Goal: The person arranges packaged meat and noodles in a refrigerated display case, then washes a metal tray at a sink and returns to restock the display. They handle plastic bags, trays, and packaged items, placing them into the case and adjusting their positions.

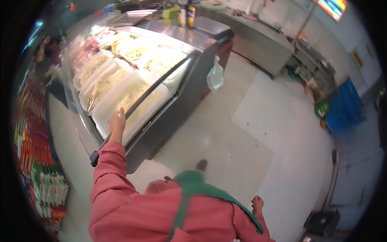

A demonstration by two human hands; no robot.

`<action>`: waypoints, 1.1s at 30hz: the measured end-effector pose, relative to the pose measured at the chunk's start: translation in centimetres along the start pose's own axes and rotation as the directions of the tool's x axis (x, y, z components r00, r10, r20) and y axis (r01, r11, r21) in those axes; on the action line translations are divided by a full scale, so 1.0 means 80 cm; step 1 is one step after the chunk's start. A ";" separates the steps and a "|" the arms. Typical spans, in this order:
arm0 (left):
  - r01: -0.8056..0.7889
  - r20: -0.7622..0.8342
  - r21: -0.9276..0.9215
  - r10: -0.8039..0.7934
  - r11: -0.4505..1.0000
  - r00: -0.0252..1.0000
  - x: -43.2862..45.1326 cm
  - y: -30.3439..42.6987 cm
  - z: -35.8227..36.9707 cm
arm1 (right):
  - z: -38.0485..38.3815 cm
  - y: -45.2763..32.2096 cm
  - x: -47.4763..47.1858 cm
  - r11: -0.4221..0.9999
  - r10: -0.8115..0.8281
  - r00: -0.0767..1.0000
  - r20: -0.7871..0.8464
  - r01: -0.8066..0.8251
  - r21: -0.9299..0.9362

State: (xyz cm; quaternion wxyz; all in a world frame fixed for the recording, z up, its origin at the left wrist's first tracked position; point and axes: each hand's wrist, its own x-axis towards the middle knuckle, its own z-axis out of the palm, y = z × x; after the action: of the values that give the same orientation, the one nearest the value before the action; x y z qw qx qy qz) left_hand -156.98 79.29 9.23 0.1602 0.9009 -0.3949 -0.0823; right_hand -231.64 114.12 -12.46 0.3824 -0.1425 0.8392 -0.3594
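Note:
My left hand (117, 121) reaches to the near end of a lit glass display case (184, 81), at the dark edge strip of its side panel. Its thumb and fingers look spread; whether they grip the strip cannot be told. Behind the panel lies a white plastic tub (105, 118) of pale noodle-like food (136, 96). Metal tongs (91, 102) rest in the neighbouring tub, and further tubs hold pale and yellow food. My right hand (257, 203) hangs low at my right side over the floor, its fingers curled, with nothing visible in it.
A white plastic bag (215, 77) hangs on the case's side. Steel counters (257, 39) run along the back. Packaged goods (36, 151) line the far left, where a person (45, 66) stands beyond the glass. A blue sheet-like item (344, 106) and a green round object (322, 109) are at right.

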 end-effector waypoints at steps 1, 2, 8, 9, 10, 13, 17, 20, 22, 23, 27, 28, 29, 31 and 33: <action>0.038 -0.019 0.020 -0.037 0.999 0.999 0.006 -0.001 0.004 | 0.035 -0.050 0.031 0.996 -0.060 0.998 0.031 0.057 0.072; 0.075 -0.047 0.049 -0.073 0.996 0.996 0.012 -0.003 0.009 | 0.067 -0.092 0.054 0.995 -0.100 0.989 0.109 0.100 0.010; 0.081 -0.144 0.182 -0.055 0.980 0.988 0.029 -0.030 0.037 | 0.155 -0.238 0.141 0.725 -0.316 0.780 0.540 0.565 -0.393; -0.015 -0.163 0.231 0.054 0.973 0.985 0.029 -0.035 0.040 | 0.153 -0.246 0.156 0.746 -0.260 0.800 0.540 0.521 -0.414; 0.063 -0.186 0.182 -0.028 0.981 0.982 0.026 -0.041 0.042 | 0.143 -0.246 0.167 0.776 -0.196 0.827 0.527 0.460 -0.432; -0.073 -0.285 0.142 0.111 0.987 0.952 0.030 -0.046 0.047 | 0.105 -0.258 0.228 0.568 -0.150 0.851 0.503 0.491 -0.661; 0.077 -0.438 0.529 0.194 0.845 0.878 0.020 -0.040 0.041 | 0.064 -0.270 0.294 0.958 0.087 0.983 0.160 -0.039 -0.283; 0.437 -0.510 0.678 -0.049 0.591 0.859 -0.011 -0.019 0.051 | 0.063 -0.296 0.354 0.931 0.239 0.957 0.165 -0.178 -0.319; 0.698 -0.676 0.637 -0.198 0.327 0.710 -0.040 0.019 0.097 | 0.078 -0.320 0.406 0.829 0.012 0.926 0.377 0.202 -0.521; 0.749 -0.618 0.534 -0.424 0.392 0.662 -0.051 0.044 0.120 | 0.089 -0.336 0.437 0.801 -0.008 0.917 0.400 0.245 -0.546; 0.613 -0.139 0.488 -0.637 0.622 0.758 -0.065 0.205 0.261 | 0.130 -0.427 0.566 0.710 -0.094 0.898 0.430 0.363 -0.603; 0.539 -0.029 0.466 -0.596 0.702 0.802 -0.060 0.259 0.298 | 0.139 -0.459 0.603 0.727 -0.133 0.896 0.424 0.379 -0.573; 0.443 0.100 0.411 -0.522 0.797 0.847 -0.050 0.317 0.334 | 0.146 -0.495 0.638 0.738 -0.177 0.892 0.415 0.400 -0.544; 0.258 0.304 0.267 -0.336 0.928 0.891 -0.024 0.436 0.389 | 0.158 -0.577 0.712 0.638 -0.170 0.865 0.473 0.462 -0.616; 0.116 0.434 0.088 -0.143 0.989 0.889 0.002 0.555 0.425 | 0.171 -0.662 0.777 0.467 -0.391 0.768 0.508 0.641 -0.610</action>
State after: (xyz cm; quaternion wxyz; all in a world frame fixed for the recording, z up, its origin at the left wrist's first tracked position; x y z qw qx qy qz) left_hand -196.67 43.32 -6.84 0.0342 0.8879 -0.3620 -0.2819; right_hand -264.79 38.28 -14.45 0.2791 -0.5899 0.7561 -0.0493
